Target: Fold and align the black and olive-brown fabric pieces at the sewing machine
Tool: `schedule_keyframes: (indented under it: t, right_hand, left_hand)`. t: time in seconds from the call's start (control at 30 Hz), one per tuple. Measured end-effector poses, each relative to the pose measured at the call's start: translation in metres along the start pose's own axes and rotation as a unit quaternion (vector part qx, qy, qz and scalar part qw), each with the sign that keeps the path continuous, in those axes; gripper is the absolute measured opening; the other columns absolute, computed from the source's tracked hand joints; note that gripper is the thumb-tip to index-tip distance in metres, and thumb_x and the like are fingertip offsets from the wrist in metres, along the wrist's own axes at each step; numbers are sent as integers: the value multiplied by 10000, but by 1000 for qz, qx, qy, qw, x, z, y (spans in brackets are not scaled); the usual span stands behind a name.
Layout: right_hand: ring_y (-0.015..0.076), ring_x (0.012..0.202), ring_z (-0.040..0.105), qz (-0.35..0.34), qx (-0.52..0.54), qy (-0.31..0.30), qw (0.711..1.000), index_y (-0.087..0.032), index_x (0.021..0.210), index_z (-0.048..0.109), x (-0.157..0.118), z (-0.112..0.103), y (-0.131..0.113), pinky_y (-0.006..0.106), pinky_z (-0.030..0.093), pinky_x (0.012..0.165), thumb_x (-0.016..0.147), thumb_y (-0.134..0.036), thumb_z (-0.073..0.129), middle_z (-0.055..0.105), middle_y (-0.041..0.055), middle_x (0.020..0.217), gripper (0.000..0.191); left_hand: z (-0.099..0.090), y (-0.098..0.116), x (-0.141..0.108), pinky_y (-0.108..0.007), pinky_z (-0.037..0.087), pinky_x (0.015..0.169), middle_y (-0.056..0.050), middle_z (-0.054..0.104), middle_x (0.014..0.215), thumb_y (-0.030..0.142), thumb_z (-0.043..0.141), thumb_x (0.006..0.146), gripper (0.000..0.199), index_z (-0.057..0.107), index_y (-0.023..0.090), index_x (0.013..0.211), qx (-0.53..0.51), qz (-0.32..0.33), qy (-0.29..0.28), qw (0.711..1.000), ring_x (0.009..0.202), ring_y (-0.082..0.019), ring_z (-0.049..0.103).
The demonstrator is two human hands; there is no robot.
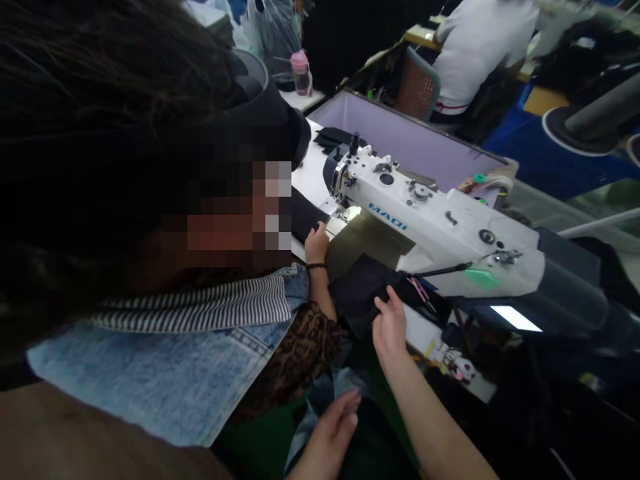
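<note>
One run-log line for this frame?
left hand: open, low near body | right hand: touching black fabric beside sewing machine | co-worker's hand: at needle

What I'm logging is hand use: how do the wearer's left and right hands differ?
The right hand touches the black fabric by the sewing machine; the left hand is clear of it. The right hand is raised, the left hand lower. Both are bare and open.

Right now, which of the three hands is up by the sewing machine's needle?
The co-worker's hand with the black wristband, beside the lit needle area. The right hand rests on the dark cloth; the left hand lies lower.
</note>
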State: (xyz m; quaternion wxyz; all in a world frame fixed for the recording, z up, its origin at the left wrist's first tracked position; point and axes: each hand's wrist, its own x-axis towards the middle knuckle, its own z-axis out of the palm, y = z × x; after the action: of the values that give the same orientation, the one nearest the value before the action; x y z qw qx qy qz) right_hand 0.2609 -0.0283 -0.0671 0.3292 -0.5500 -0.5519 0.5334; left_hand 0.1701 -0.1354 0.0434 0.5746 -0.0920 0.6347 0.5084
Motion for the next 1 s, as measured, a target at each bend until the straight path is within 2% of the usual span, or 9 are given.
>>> schedule_keyframes:
  t: [0.03,0.1,0.17,0.27,0.43,0.57,0.77,0.87,1.0]
  right_hand:
    - [272,1330,511,11,4,-3,1000,-214,1509,367,-1,-3,1,496,486,1058,898,-409,526,514,136,1426,661]
    - [271,1356,482,32,15,-10,999,-217,1522,334,-4,-7,-1,498,456,1087,895,-416,531,478,135,1459,686]
    - [274,1360,476,52,35,-13,998,-213,1523,321,-8,-10,-8,490,450,1093,880,-417,551,458,140,1475,713]
    - [277,1318,519,81,73,-10,994,-205,1520,311,-18,-13,-20,476,468,1076,847,-410,589,467,153,1466,756]
    - [254,1242,580,122,137,14,983,-230,1535,256,-34,-17,-45,453,488,1045,776,-357,677,554,130,1387,877]
    - [231,1164,626,147,180,43,972,-247,1522,270,-39,-21,-64,435,504,1017,708,-319,756,641,85,1273,951]
    - [230,1054,685,168,252,58,951,-211,1251,607,-21,-43,-83,454,500,1025,710,-360,783,735,55,1123,588]
    - [251,1005,708,189,243,45,950,-196,1150,668,-13,-59,-86,469,521,992,641,-291,838,767,55,1022,545]
    - [251,1016,712,194,244,-2,950,-221,1217,647,-11,-74,-92,450,539,966,617,-237,855,774,49,1038,635]
  left_hand:
    - [-2,-21,-18,-472,521,976,-108,623,1312,448,620,944,339,639,260,1225,-7,-15,-8,1000,1168,-261,608]
    - [-2,-53,-45,-494,474,1048,-138,641,1319,500,740,829,477,661,229,1213,-44,-26,-27,998,1235,-307,592]
    - [1,-67,-54,-475,405,1123,-157,591,1401,510,795,755,589,654,209,1241,-145,7,-47,988,1339,-324,516]
    - [11,-63,-46,-431,328,1180,-141,534,1469,417,807,751,628,604,207,1307,-230,69,-55,969,1403,-295,447]
    - [21,-41,-24,-406,307,1190,-137,536,1468,296,845,701,810,477,217,1419,-214,142,-57,965,1406,-280,444]
    - [20,-38,-20,-414,322,1178,-155,559,1440,286,866,663,907,426,222,1454,-206,134,-23,969,1369,-294,491]
    - [6,-38,-27,-417,367,1153,-121,632,1364,226,833,671,840,474,243,1431,-184,123,-55,974,1308,-274,561]
    - [-5,-45,-30,-423,388,1141,-94,666,1319,213,845,628,828,521,264,1388,-176,98,-18,979,1284,-278,582]
    - [-14,-58,-30,-444,387,1144,-84,683,1287,227,849,613,816,546,256,1370,-159,84,45,983,1275,-287,589]
